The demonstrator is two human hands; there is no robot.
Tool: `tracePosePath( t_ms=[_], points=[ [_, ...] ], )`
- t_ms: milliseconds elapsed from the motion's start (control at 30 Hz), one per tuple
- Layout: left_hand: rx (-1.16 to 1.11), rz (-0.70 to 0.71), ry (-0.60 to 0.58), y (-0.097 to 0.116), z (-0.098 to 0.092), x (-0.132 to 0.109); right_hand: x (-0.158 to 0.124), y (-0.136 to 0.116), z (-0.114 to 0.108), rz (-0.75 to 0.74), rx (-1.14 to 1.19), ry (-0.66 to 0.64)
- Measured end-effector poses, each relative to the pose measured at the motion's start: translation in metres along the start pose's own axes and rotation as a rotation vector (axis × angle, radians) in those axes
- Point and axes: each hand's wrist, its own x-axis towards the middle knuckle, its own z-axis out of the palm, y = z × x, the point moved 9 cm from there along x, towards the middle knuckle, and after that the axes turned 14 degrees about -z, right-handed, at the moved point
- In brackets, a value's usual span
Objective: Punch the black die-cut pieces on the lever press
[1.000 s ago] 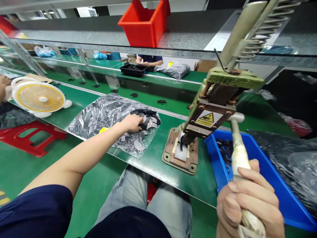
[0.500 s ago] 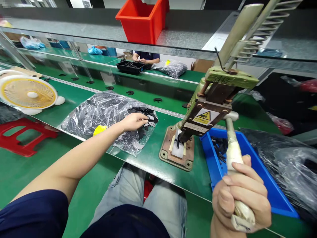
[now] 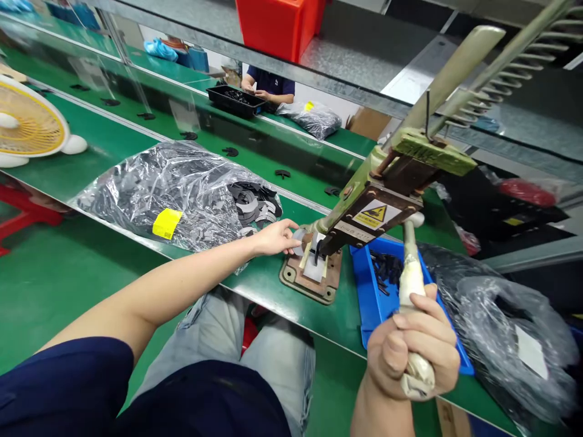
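Note:
Between its thumb and fingers, my left hand (image 3: 276,237) pinches a grey curved flat piece (image 3: 299,240) at the left edge of the press base (image 3: 296,280). My right hand (image 3: 416,346) is wrapped around the taped lever handle (image 3: 410,279) of the green hand press (image 3: 371,197). Under the ram, a small black part (image 3: 317,252) stands over a pale plate (image 3: 313,270) on the base. Left of the press lies a clear plastic bag (image 3: 182,188), its mouth showing many grey and black curved pieces (image 3: 255,203).
A blue bin (image 3: 367,291) with black parts stands right of the press, beside another plastic bag (image 3: 510,340). Black pieces (image 3: 230,152) lie along the green belt behind. A fan (image 3: 31,121) is at left, a red bin (image 3: 277,27) on the shelf. Across the line sits another person (image 3: 268,85).
My left hand has moved right from the bag's mouth to the press base, carrying a grey curved piece. My right hand stays on the lever handle. The camera view has shifted.

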Motion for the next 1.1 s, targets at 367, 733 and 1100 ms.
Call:
tracePosePath(
  t_ms=[367,733,1100],
  points=[
    [0.176,-0.068,-0.025,0.001,0.026,0.03,-0.001,0.0,0.001,0.027,-0.005,-0.006],
    [0.321,-0.155,-0.044,0.004,0.028,0.032,-0.004,0.003,-0.001,-0.024,-0.017,0.09],
    [0.107,-0.467,-0.128,-0.021,0.036,0.033,0.013,0.047,0.006,0.138,-0.045,-0.022]
  ],
)
